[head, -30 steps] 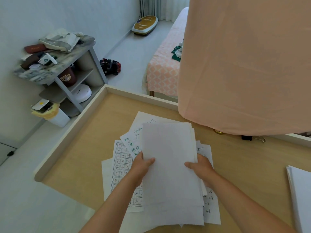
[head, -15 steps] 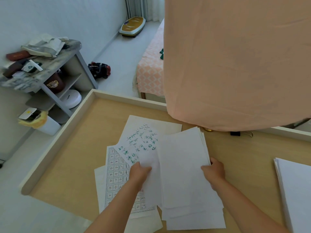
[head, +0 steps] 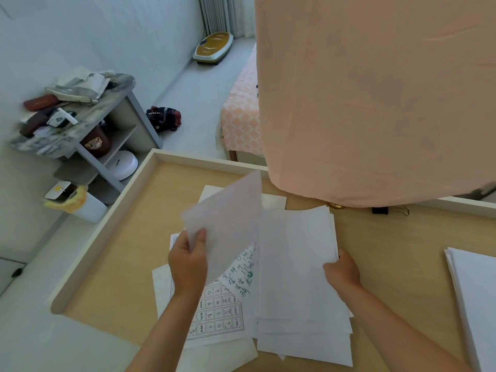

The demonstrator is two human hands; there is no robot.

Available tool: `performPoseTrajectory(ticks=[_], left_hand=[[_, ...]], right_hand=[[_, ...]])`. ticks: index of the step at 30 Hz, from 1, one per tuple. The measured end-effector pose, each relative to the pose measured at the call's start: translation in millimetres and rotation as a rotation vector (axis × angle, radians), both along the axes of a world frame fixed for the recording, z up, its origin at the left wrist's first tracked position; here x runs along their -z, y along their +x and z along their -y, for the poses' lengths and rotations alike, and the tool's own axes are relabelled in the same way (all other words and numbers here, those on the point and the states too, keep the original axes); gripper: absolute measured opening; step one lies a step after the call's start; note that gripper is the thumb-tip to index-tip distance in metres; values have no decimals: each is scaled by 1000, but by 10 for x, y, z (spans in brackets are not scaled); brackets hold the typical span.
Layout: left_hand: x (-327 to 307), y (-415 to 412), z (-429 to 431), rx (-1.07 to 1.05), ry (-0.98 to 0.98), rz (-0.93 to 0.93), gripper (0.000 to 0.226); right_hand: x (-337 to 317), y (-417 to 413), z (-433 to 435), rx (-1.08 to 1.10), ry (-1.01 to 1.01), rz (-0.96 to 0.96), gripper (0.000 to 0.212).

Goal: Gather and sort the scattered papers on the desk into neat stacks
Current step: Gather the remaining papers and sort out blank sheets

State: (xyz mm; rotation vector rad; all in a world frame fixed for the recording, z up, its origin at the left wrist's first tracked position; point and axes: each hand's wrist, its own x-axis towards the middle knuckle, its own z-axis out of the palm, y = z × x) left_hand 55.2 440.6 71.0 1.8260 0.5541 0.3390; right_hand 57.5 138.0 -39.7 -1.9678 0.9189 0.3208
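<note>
On the tabletop, sorting is under way: one sheet is pinched aloft by the left hand, the blank pile gripped at its 3 o'clock edge by the right hand. Next, laying it squarely with its like is probably called for.

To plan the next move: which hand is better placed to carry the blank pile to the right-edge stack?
Probably the right hand: it grips the pile, nearer the stack; left hand holds a sheet.
</note>
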Motion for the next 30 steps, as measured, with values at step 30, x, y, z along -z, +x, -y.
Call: performPoseTrajectory(ticks=[30], left_hand=[[1015, 113, 801, 386, 108, -794, 77]], right_hand=[[-40, 64, -248, 102, 40, -165, 56]])
